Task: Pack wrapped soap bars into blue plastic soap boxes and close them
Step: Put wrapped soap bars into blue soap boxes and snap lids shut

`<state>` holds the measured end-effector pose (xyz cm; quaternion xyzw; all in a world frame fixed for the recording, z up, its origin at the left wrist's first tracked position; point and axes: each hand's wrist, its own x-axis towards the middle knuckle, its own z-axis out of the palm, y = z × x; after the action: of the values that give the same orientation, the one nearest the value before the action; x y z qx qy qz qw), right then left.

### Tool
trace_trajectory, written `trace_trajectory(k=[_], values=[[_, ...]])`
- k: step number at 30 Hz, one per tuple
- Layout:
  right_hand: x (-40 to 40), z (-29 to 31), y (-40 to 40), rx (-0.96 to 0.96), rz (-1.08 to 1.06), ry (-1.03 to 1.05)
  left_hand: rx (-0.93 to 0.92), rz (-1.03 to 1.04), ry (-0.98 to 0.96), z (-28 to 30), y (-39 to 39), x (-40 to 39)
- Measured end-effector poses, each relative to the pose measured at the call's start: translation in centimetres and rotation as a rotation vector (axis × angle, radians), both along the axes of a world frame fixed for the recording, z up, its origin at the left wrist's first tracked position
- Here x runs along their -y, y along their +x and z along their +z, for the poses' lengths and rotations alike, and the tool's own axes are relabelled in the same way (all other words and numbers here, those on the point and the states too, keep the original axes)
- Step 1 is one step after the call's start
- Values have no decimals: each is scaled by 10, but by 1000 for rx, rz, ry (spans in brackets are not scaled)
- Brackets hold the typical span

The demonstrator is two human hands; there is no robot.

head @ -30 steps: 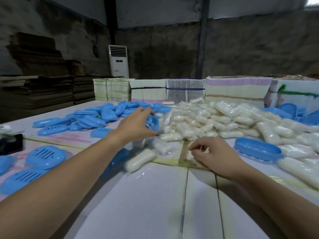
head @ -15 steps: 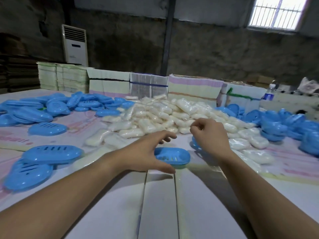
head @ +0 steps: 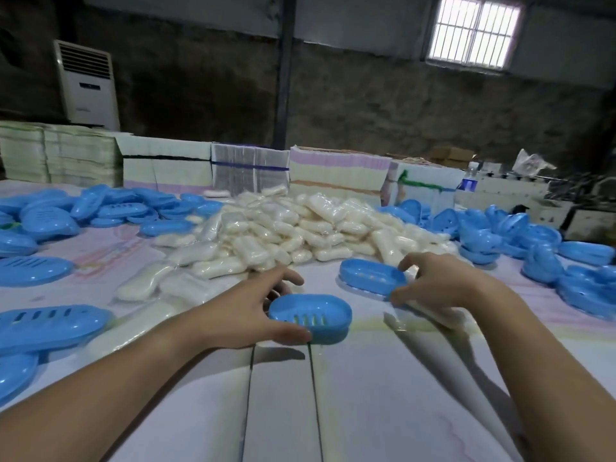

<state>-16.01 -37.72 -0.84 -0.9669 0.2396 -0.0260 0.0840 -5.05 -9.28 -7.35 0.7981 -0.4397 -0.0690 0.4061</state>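
Left hand (head: 246,315) curled around slotted box half (head: 310,317), now brought to near edge in front of soap pile (head: 290,228); long axis left-right, hollow up. Right hand (head: 436,281) newly gripping second box half (head: 371,274), beside pile. Both halves gathered; soap not yet loaded.

Bare near table (head: 366,395); soap pile (head: 283,228) beyond.

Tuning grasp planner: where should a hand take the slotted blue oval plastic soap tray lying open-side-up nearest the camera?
Pinch the slotted blue oval plastic soap tray across its short axis at its left end, coming from the left, as the left hand does now: thumb on the near rim, fingers behind the far rim. That probably leaves the open cavity free for soap.
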Motion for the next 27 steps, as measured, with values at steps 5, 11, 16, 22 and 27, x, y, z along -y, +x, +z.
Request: trace_trajectory(k=[5, 11, 16, 22, 27], values=[[9, -10, -3, 26, -7, 18, 38, -16, 0, -3, -5, 5], [6, -15, -4, 78, -27, -12, 76, -31, 9, -2, -15, 6], [4, -19, -3, 87, -31, 9, 45, -68, 3, 0, -18, 4], [4, -16, 2, 197, 33, 88, 34, -35, 7, -1, -17, 4], [-13, -8, 2, 644, 205, 437, 19, 0, -21, -4, -15, 6]])
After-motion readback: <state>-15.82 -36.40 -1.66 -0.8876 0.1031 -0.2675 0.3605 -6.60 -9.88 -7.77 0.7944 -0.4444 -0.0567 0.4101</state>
